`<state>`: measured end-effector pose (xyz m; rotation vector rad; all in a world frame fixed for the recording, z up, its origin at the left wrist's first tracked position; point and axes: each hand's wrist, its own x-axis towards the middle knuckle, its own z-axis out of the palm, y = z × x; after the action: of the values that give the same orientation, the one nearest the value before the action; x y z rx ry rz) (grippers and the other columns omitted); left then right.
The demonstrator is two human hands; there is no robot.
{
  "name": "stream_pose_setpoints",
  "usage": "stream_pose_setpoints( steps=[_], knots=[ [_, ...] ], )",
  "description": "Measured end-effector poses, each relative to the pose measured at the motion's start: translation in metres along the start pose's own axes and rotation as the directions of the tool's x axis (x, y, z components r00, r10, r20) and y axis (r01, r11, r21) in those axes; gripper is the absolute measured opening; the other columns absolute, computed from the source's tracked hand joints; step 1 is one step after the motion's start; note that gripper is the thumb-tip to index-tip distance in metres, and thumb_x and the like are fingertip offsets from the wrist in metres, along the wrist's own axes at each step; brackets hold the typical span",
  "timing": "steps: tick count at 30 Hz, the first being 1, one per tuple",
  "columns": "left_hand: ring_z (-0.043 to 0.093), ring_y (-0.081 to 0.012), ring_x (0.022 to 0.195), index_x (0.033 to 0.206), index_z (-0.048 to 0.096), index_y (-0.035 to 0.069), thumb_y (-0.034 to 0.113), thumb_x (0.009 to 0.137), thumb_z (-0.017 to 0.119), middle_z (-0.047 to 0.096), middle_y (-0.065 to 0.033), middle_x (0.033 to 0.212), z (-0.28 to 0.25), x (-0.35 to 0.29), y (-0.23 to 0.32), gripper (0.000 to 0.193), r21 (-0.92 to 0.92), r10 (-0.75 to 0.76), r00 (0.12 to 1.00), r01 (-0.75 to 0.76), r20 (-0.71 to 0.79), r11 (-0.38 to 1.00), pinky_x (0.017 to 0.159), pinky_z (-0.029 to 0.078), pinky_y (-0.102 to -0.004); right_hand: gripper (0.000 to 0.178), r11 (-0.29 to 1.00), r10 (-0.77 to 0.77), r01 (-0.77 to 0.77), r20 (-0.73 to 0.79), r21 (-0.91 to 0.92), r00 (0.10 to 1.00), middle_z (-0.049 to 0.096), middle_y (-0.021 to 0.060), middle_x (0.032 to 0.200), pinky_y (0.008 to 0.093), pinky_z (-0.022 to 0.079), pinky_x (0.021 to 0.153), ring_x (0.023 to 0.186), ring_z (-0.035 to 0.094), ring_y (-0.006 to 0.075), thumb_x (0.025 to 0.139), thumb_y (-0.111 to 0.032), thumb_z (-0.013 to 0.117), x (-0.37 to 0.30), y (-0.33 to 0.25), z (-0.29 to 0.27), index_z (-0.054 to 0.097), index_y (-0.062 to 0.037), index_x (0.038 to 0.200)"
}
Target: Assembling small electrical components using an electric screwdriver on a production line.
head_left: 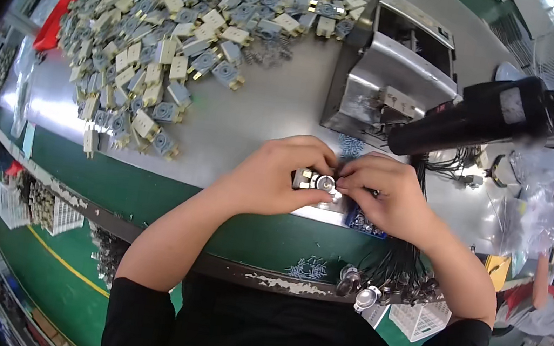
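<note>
My left hand point(281, 175) is closed around a small block-shaped part point(322, 184) with a round metal piece on its face. It is held just above the metal tabletop at the bench's near edge. Against the right side of that part, the fingertips of my right hand point(385, 188) are pinched together; whatever they grip is too small to make out. Beyond the fingertips lies a little pile of bluish screws point(351, 146). A blue tray of small metal pieces point(364, 223) sits partly under my right hand.
A large heap of grey and cream plug-like parts point(191, 26) covers the far left. Beyond my right hand stands a metal box machine point(404, 77), with a black cylindrical tool point(490, 114) slanting beside it. Black cables point(400, 261) hang over the front edge near loose screws point(308, 268).
</note>
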<state>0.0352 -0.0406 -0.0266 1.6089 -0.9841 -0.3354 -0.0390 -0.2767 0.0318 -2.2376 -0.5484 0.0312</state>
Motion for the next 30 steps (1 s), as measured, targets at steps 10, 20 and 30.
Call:
stream_pose_setpoints(
  steps=[10, 20, 30],
  knots=[
    [0.072, -0.0321, 0.106, 0.098, 0.072, 0.001, 0.012, 0.076, 0.092, 0.074, -0.0139, 0.113, -0.002, -0.002, 0.0, 0.032, -0.007, 0.016, 1.0, -0.016, 0.005, 1.0, 0.093, 0.056, -0.0412, 0.017, 0.993, -0.072, 0.07, -0.017, -0.093, 0.997, 0.076, 0.0154, 0.094, 0.0405, 0.06, 0.08, 0.089, 0.074, 0.0335, 0.081, 0.004, 0.077, 0.002, -0.002, 0.006, 0.075, 0.0023, 0.098],
    [0.072, -0.0339, 0.106, 0.1, 0.072, 0.0, 0.013, 0.077, 0.091, 0.074, -0.0147, 0.113, -0.001, 0.0, 0.003, 0.033, 0.006, 0.005, 1.0, -0.005, 0.009, 1.0, 0.093, 0.055, -0.0422, 0.018, 0.993, 0.113, -0.114, -0.01, -0.03, 0.993, 0.075, 0.0164, 0.093, 0.039, 0.059, 0.078, 0.086, 0.075, 0.0344, 0.084, 0.003, 0.077, 0.012, -0.012, 0.004, 0.071, 0.0017, 0.1],
    [0.074, -0.0336, 0.104, 0.106, 0.075, 0.0, 0.007, 0.079, 0.087, 0.075, -0.0148, 0.113, 0.001, 0.001, 0.001, 0.03, 0.028, 0.068, 0.997, -0.069, 0.036, 0.997, 0.091, 0.059, -0.0408, 0.024, 0.907, -0.136, 0.047, -0.185, -0.418, 0.973, 0.07, 0.0119, 0.081, 0.0388, 0.056, 0.072, 0.076, 0.071, 0.033, 0.081, -0.001, 0.083, -0.003, -0.016, 0.009, 0.064, -0.002, 0.095]
  ],
)
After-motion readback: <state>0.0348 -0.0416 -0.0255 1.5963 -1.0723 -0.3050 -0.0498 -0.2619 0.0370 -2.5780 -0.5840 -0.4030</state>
